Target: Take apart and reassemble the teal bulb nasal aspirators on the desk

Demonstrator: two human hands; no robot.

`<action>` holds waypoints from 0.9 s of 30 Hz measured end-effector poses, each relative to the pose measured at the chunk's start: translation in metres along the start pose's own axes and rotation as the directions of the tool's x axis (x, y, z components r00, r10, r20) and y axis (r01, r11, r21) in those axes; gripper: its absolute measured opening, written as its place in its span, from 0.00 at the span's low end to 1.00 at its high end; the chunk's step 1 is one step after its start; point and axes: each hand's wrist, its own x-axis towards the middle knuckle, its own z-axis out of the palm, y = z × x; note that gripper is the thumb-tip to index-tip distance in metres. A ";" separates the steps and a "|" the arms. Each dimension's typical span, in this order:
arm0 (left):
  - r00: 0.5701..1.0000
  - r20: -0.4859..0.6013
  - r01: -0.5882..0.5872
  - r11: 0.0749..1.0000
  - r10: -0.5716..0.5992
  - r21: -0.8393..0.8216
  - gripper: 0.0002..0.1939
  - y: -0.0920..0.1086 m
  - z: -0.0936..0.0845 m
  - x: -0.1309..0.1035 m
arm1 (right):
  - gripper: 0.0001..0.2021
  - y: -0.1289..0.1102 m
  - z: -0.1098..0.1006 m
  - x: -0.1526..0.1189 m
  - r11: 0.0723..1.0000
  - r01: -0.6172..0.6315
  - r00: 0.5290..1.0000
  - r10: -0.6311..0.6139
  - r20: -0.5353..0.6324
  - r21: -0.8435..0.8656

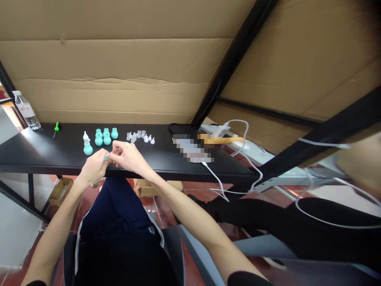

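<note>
Teal piece [106, 157], mostly hidden, seems pinched by left fingers [101, 154] and right fingers [114, 158], with bulbs [106, 140] and funnels [152, 141] beyond.

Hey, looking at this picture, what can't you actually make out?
All in the head view:
Teal piece: mostly hidden by the left grip and right grip, so its full shape is unclear.
Whatever the right grip pinches: too small, fingers in the way.
Device: its face is masked by pixelation.
Bottle: label print too small.
Neighbouring person: cut off by the right edge.
</note>
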 end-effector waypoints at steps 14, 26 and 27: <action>0.993 -0.110 -0.016 0.991 0.030 0.130 0.11 0.017 0.008 -0.001 | 0.16 0.038 -0.092 0.034 0.889 -0.058 0.952 -0.088 -0.294 -0.454; 0.995 -0.097 -0.021 0.988 0.036 0.151 0.14 0.017 0.008 0.000 | 0.16 0.099 -0.121 0.031 0.585 -0.551 0.816 0.228 -0.531 -0.596; 0.995 -0.098 -0.018 0.988 0.033 0.152 0.15 0.017 0.008 0.000 | 0.17 0.099 -0.121 0.031 0.564 -0.558 0.819 0.254 -0.515 -0.609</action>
